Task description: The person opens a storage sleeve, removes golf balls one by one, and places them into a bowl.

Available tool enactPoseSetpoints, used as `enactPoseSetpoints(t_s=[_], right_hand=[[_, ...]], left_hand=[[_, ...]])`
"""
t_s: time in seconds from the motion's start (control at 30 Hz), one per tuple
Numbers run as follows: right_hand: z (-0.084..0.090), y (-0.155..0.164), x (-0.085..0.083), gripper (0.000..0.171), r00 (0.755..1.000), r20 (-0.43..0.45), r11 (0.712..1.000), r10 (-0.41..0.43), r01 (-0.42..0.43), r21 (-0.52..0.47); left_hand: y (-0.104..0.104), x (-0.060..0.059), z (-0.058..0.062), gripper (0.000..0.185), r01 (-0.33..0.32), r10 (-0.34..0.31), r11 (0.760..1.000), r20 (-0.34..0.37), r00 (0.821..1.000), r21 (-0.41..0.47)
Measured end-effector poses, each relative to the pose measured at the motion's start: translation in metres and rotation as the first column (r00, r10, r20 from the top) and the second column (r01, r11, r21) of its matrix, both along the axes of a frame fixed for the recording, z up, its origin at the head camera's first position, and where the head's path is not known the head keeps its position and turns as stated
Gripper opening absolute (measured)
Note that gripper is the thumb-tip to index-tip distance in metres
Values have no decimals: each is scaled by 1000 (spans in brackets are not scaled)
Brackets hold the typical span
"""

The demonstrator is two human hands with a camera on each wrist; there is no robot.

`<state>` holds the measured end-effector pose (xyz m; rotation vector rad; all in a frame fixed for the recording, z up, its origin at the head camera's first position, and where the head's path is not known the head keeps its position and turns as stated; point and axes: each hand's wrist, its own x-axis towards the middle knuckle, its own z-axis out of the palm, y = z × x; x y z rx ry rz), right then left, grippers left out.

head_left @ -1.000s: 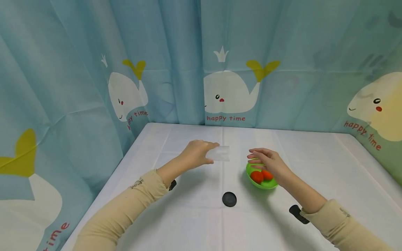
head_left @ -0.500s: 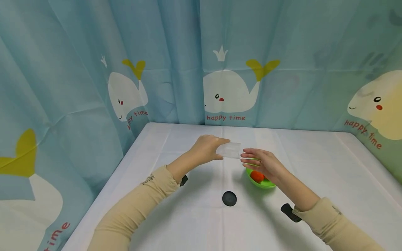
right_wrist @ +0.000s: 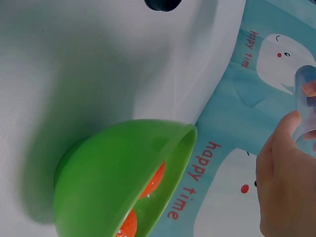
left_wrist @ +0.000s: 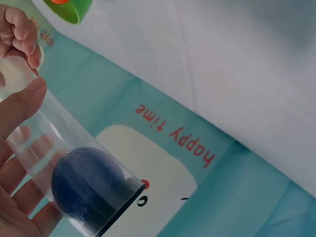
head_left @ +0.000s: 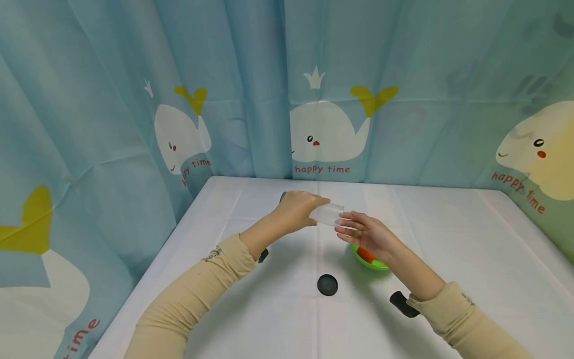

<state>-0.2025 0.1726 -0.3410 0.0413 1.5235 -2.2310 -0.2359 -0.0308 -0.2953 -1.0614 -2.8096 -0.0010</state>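
White tablecloth [head_left: 448,239] covers the table under both hands; blue whale-print curtain [head_left: 112,75] hangs behind and to the sides of them. Beige sleeves on both arms. Left hand [head_left: 297,213] is curled round a clear plastic tube [head_left: 329,214], held lying sideways above the cloth, fingers over the top and thumb below. Left wrist view shows the tube [left_wrist: 74,168] see-through, with a dark blue ball [left_wrist: 89,182] inside near its black-rimmed end. Right hand [head_left: 365,233] meets the tube's free end from the right; in the right wrist view thumb and fingers pinch the tube [right_wrist: 306,101], so both hands grip it. Green bowl [head_left: 368,259] sits on the cloth directly below the right hand, partly hidden by it, orange balls [right_wrist: 148,190] inside. Black round cap [head_left: 327,284] lies on the cloth nearer the person than the grip, well apart from the tube.
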Motion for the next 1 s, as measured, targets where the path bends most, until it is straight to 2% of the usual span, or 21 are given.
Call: enactPoseSetpoints(t_s=[0.27, 0.5, 0.77, 1.0], right_hand=[[-2, -3, -1, 43, 1000, 9, 999, 21, -21, -40], [-6, -6, -1, 43, 999, 36, 996, 33, -30, -85], [-5, -8, 0, 37, 999, 51, 996, 19, -14, -86], [-4, -9, -2, 57, 997, 81, 997, 8, -2, -75]], left_hand=[[-1, -2, 0, 54, 37, -37, 999, -23, 999, -8], [-4, -3, -2, 51, 66, -68, 997, -46, 997, -41], [-6, -4, -3, 49, 75, -76, 997, -54, 996, -17], [-7, -5, -3, 53, 60, -61, 998, -17, 998, -8]])
